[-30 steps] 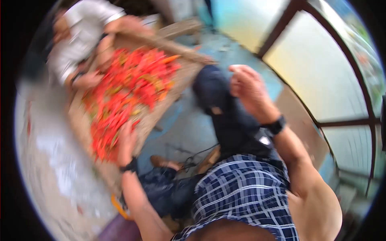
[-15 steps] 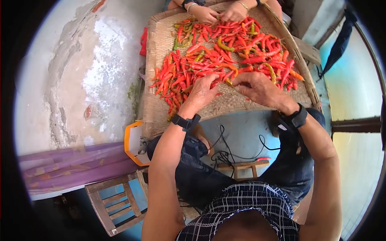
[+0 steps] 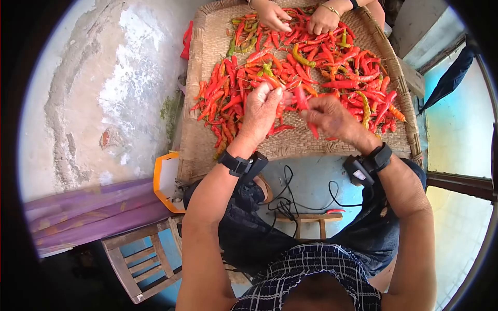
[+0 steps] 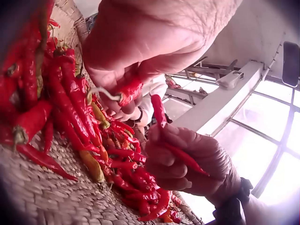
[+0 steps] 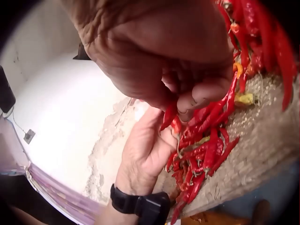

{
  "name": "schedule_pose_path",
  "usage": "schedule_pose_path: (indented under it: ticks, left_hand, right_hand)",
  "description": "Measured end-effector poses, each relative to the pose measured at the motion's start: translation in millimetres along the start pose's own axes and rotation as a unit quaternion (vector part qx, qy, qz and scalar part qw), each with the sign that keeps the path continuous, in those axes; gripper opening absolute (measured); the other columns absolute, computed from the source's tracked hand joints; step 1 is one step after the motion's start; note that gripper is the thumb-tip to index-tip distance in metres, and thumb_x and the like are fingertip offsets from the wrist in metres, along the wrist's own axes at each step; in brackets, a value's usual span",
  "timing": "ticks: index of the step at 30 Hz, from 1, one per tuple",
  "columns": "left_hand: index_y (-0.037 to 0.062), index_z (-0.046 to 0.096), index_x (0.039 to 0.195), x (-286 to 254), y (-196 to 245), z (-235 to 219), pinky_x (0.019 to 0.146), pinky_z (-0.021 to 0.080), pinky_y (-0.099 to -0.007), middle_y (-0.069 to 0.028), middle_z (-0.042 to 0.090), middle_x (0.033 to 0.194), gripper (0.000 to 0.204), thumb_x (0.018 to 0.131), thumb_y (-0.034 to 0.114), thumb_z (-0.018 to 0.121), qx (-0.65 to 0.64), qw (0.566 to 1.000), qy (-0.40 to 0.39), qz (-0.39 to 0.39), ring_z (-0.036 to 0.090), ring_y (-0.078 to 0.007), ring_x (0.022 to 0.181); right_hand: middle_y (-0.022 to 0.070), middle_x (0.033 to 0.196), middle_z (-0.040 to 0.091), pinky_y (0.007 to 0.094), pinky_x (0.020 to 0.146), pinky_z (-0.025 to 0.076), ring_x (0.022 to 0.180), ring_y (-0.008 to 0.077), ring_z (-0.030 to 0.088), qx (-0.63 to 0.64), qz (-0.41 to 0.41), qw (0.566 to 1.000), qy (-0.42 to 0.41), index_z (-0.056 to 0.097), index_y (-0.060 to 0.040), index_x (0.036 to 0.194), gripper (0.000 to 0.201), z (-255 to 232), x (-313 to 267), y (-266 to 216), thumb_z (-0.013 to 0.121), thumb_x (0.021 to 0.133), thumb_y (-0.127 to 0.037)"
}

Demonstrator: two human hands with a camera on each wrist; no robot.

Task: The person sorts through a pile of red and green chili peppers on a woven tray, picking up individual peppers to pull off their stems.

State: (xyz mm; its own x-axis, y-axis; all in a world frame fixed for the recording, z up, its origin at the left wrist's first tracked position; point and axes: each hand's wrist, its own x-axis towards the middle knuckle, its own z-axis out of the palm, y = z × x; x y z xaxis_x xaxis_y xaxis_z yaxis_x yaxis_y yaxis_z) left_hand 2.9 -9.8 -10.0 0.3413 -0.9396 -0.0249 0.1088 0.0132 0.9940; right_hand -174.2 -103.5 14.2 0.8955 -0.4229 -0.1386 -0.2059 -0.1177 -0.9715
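Note:
Red, orange and some green chili peppers (image 3: 233,93) lie spread on a woven tray (image 3: 207,62). Above the tray's near part, the left hand (image 3: 261,111) pinches a red pepper (image 4: 130,91) whose pale curved stem sticks out in the left wrist view. Just beside it, the right hand (image 3: 337,119) holds red peppers (image 4: 180,157) between thumb and fingers. One of these points upward and another slants down across the fingers in the left wrist view. In the right wrist view, curled fingers partly hide the pepper (image 5: 169,115) in the right hand.
Another person's two hands (image 3: 324,19) are over the tray's far side. An orange-rimmed container (image 3: 167,181) and a wooden chair (image 3: 140,259) stand at the left. Black cables (image 3: 286,205) and a small wooden stool (image 3: 311,217) are between the person's knees.
From a blurred, turned view, the head view has swung onto the tray. The right hand has come from beside the knee to the peppers, and both hands now hold peppers up.

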Motion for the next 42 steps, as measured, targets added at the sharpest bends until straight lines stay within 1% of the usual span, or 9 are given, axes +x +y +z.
schedule_pose_path:
  ticks: [6, 9, 11, 12, 18, 22, 26, 30, 42]
  left_hand:
    - [0.0024, 0.06, 0.089, 1, 3, 4, 0.066, 0.04, -0.0202, 0.002, 0.057, 0.081, 0.014, 0.092, 0.016, 0.056, 0.129, 0.99, 0.061, -0.001, 0.048, -0.0033, 0.071]
    - [0.0058, 0.06, 0.084, -2, 7, 12, 0.048, 0.034, -0.0217, 0.0051, 0.051, 0.068, 0.013, 0.089, 0.018, 0.06, 0.119, 0.992, 0.049, 0.001, 0.042, -0.0025, 0.058]
    - [0.0048, 0.064, 0.099, -11, 24, 20, 0.056, 0.04, -0.022, 0.0021, 0.057, 0.076, 0.022, 0.09, 0.024, 0.057, 0.154, 0.986, 0.044, -0.053, 0.048, -0.0058, 0.063]
    - [0.0028, 0.063, 0.101, -12, 24, 24, 0.07, 0.045, -0.0255, -0.0034, 0.061, 0.089, 0.027, 0.091, 0.026, 0.055, 0.194, 0.981, 0.034, 0.004, 0.056, -0.0107, 0.078]
    - [-0.0017, 0.053, 0.115, -4, -4, 9, 0.073, 0.046, -0.025, -0.0044, 0.058, 0.095, 0.031, 0.095, 0.022, 0.052, 0.051, 0.998, -0.01, -0.043, 0.054, -0.0087, 0.082]
    - [0.0003, 0.047, 0.126, 2, -13, 16, 0.081, 0.046, -0.0312, -0.0136, 0.053, 0.116, 0.037, 0.092, 0.013, 0.051, 0.401, 0.912, -0.073, 0.04, 0.054, -0.0224, 0.098]
    - [0.0025, 0.045, 0.129, -5, -21, 28, 0.094, 0.042, -0.0387, -0.0213, 0.037, 0.136, 0.047, 0.082, 0.001, 0.05, 0.633, 0.725, -0.189, 0.196, 0.044, -0.0372, 0.119]
    - [0.0052, 0.053, 0.114, -11, -23, 20, 0.088, 0.046, -0.0417, -0.0165, 0.046, 0.126, 0.037, 0.077, 0.003, 0.052, 0.683, 0.671, -0.187, 0.22, 0.05, -0.036, 0.109]
    - [-0.0004, 0.055, 0.092, -9, -8, 32, 0.068, 0.049, -0.0296, -0.0124, 0.051, 0.117, 0.009, 0.083, -0.002, 0.055, 0.364, 0.924, -0.064, 0.102, 0.061, -0.0167, 0.08]
  right_hand:
    - [0.0034, 0.074, 0.059, 0.023, 0.052, 0.044, 0.059, 0.0085, 0.051, 0.361, -0.005, 0.89, 0.279, 0.061, -0.0042, 0.088, 0.027, -49, 8, -5, 0.056, 0.091, -0.031]
    - [0.0051, 0.083, 0.06, 0.0255, 0.055, 0.046, 0.068, 0.0139, 0.056, 0.193, 0.019, 0.959, 0.209, 0.058, -0.0036, 0.108, 0.031, -30, 12, 21, 0.05, 0.092, -0.029]
    - [0.0081, 0.08, 0.061, 0.0345, 0.055, 0.047, 0.068, 0.0187, 0.058, 0.015, -0.293, 0.95, 0.109, 0.064, -0.0065, 0.098, 0.035, 1, 23, 62, 0.054, 0.086, -0.038]
    - [0.012, 0.072, 0.062, 0.0391, 0.055, 0.047, 0.065, 0.0243, 0.06, -0.14, -0.08, 0.982, 0.1, 0.066, -0.0033, 0.082, 0.038, 13, 27, 36, 0.059, 0.08, -0.041]
    - [0.0219, 0.06, 0.057, 0.0438, 0.052, 0.047, 0.057, 0.0362, 0.06, -0.112, -0.099, 0.973, 0.178, 0.061, 0.0034, 0.066, 0.038, 25, 35, 38, 0.061, 0.077, -0.033]
    - [0.0189, 0.059, 0.059, 0.0424, 0.051, 0.048, 0.054, 0.0318, 0.06, -0.1, -0.068, 0.971, 0.207, 0.061, 0.0024, 0.061, 0.036, -7, 42, 21, 0.058, 0.08, -0.028]
    - [0.0076, 0.066, 0.063, 0.0276, 0.047, 0.044, 0.053, 0.014, 0.056, 0.433, -0.061, 0.851, 0.291, 0.062, -0.0008, 0.072, 0.034, -34, 18, -9, 0.058, 0.086, -0.031]
    - [-0.002, 0.064, 0.051, 0.0227, 0.051, 0.04, 0.058, 0.0067, 0.045, 0.251, -0.146, 0.937, 0.196, 0.065, -0.0041, 0.092, 0.036, -29, 5, 16, 0.054, 0.091, -0.038]
    - [0.0162, 0.08, 0.065, 0.0391, 0.07, 0.05, 0.079, 0.0343, 0.064, -0.139, -0.136, 0.974, 0.115, 0.063, 0.0008, 0.09, 0.025, -6, -4, 28, 0.069, 0.078, -0.021]
